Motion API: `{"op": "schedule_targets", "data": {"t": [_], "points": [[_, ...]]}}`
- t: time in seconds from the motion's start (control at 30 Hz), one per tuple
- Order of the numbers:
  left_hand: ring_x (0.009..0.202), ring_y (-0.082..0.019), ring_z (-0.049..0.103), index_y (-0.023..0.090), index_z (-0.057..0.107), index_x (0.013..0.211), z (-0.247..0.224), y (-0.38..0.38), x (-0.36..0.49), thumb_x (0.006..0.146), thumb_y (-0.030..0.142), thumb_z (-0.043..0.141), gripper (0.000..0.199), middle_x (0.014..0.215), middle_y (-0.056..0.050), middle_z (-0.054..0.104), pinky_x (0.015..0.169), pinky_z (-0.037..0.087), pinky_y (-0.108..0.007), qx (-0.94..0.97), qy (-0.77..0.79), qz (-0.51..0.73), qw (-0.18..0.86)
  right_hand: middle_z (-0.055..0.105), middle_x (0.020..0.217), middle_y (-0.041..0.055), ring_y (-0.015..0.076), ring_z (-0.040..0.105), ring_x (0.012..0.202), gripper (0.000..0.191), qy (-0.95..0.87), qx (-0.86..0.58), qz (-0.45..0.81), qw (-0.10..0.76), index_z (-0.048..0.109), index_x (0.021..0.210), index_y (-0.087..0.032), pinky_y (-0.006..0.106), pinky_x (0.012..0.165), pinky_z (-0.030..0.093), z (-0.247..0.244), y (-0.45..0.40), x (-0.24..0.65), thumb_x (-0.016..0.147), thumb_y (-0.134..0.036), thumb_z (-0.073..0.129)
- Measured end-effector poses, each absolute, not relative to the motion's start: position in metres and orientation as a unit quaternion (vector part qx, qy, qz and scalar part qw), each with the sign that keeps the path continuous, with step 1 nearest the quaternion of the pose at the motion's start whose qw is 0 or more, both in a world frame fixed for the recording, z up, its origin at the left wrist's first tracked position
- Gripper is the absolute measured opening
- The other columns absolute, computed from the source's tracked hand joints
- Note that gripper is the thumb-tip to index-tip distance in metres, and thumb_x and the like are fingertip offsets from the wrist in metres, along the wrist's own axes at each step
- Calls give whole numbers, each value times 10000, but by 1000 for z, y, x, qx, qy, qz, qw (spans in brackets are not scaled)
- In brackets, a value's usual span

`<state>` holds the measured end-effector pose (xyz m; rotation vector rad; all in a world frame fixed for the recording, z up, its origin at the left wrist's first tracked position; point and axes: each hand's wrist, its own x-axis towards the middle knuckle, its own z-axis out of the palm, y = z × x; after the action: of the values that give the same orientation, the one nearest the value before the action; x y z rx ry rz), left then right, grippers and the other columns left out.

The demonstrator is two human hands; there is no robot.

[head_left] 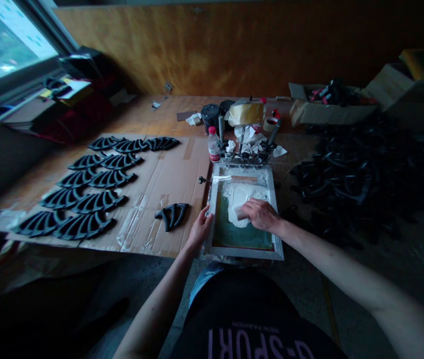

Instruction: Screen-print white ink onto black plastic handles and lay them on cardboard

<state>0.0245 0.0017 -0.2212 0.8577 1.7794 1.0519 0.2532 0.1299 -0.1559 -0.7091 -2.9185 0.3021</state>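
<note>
A silver-framed printing screen (276, 234) lies in front of me, with green mesh (242, 236) inside it. White ink (234, 192) is spread over the mesh's upper and middle part. My right hand (262, 215) is closed around a small squeegee (240, 213), which rests in the ink. At the screen's left edge, my left hand (200, 228) grips the frame with its fingers at the side. Left of that hand, a single black curved, ribbed part (172, 215) lies on the cardboard. A wooden-looking strip (244, 179) crosses the screen's far end.
Rows of black ribbed parts (100, 203) cover the left of the cardboard sheet (140, 219). A dark heap of parts (350, 179) spreads at right. Behind the screen stand a clamp stand (241, 142), a red-capped bottle (213, 145), a black tub (210, 115) and a carton (327, 113).
</note>
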Motion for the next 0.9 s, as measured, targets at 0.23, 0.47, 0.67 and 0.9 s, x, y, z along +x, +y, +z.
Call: {"op": "schedule_targets", "data": {"t": [0.23, 0.47, 0.67, 0.9], "points": [[802, -194, 634, 202, 519, 1364, -223, 2, 26, 836, 531, 561, 624, 914, -73, 688, 646, 470, -249, 345, 718, 424, 432, 674, 822, 48, 222, 582, 870, 193, -954, -245, 143, 98, 678, 831, -214, 319, 779, 420, -149, 124, 258, 785, -85, 542], [685, -172, 624, 178, 501, 1373, -219, 2, 25, 801, 510, 613, 670, 823, -53, 681, 560, 447, -226, 310, 692, 450, 472, 701, 988, 62, 218, 617, 944, 258, -954, -225, 158, 118, 689, 1034, -213, 334, 829, 470, -170, 99, 266, 840, -118, 549], [718, -173, 619, 218, 548, 1337, -172, 1, 24, 764, 503, 676, 653, 877, -46, 691, 603, 459, -230, 293, 673, 498, 462, 674, 1161, 52, 214, 635, 984, 548, -886, -381, 156, 213, 511, 1363, -273, 329, 853, 493, -121, 174, 237, 840, -288, 674], [634, -127, 568, 187, 679, 995, -84, 39, 26, 856, 660, 467, 537, 803, -34, 657, 559, 462, -236, 320, 555, 645, 417, 729, 859, 59, 133, 647, 746, 346, -758, -570, 93, 303, 637, 1126, -27, 223, 732, 515, -119, 237, 309, 954, -256, 443]]}}
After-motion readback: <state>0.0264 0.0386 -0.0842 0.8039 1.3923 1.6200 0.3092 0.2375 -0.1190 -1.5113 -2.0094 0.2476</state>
